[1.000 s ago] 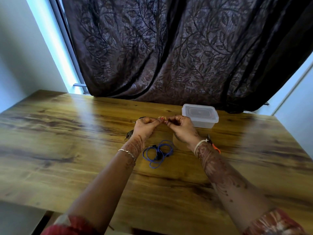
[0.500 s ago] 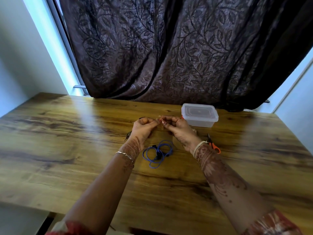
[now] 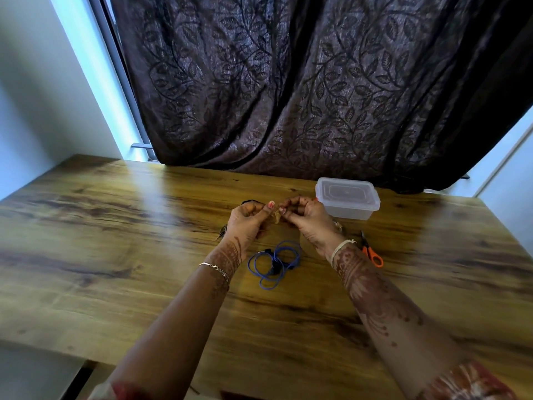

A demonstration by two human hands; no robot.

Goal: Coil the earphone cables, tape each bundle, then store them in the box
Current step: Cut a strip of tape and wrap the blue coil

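My left hand [image 3: 248, 220] grips a dark earphone cable bundle [image 3: 222, 232], whose ends stick out to the left of and above the fist. My right hand [image 3: 305, 217] faces it, fingertips almost touching. Between the two thumbs, both hands pinch a small piece of brownish clear tape [image 3: 276, 217]. A loosely coiled blue earphone cable [image 3: 274, 264] lies on the table just in front of my hands. The clear plastic box [image 3: 347, 202], lid on, stands right behind my right hand.
Orange-handled scissors [image 3: 372, 253] lie to the right of my right wrist. The wooden table [image 3: 115, 241] stretches wide on both sides. A dark patterned curtain [image 3: 288, 96] hangs behind the table's far edge.
Both hands stay together above the blue cable. The fingertips have shifted slightly on the tape; the right hand has turned a little.
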